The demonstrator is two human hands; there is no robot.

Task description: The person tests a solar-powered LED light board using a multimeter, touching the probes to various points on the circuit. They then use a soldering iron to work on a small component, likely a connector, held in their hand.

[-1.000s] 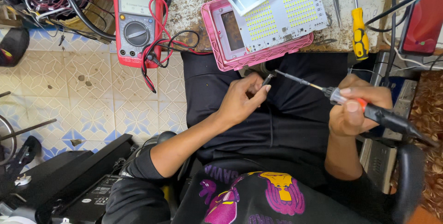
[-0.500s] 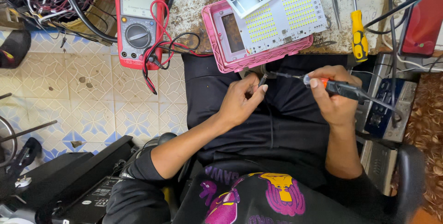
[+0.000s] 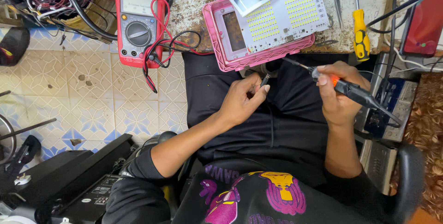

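Over the lap, the left hand (image 3: 242, 101) is pinching a small dark part (image 3: 264, 80) while the right hand (image 3: 339, 94) is gripping a soldering iron (image 3: 355, 93), tip pointing up-left.

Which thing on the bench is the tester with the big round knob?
Look along the worn workbench at the top to its left part, left of the pink tray. There lies the red multimeter. It alone has a grey screen above a round dial, with red and black leads curling from its bottom.

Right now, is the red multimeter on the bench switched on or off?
Cannot tell. The red multimeter lies face up with its leads plugged in, but its grey screen shows no digits I can make out, and the dial's setting is unreadable.
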